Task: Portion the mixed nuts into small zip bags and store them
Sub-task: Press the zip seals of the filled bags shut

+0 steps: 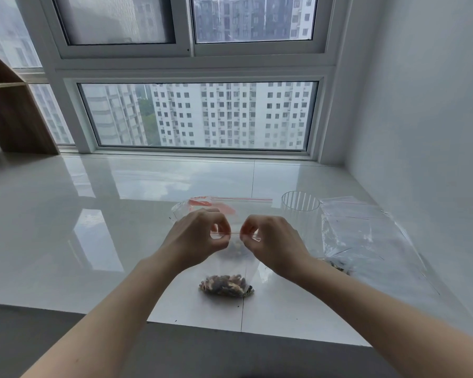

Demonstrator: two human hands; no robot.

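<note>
A small clear zip bag [231,266] with a red zip line hangs upright over the white ledge, and mixed nuts [225,285] lie in its bottom. My left hand [200,237] pinches the left end of the zip strip. My right hand [271,241] pinches the right end of the same strip, so the strip is stretched between them. Behind my hands lies another clear bag [202,204] with a red patch on it.
A ribbed clear glass [299,211] stands at the right. Beside it lie several clear zip bags [366,236], one with nuts [337,266] in its near corner. The white glossy ledge [93,227] ends at a front edge near me. A wooden shelf [14,115] stands far left.
</note>
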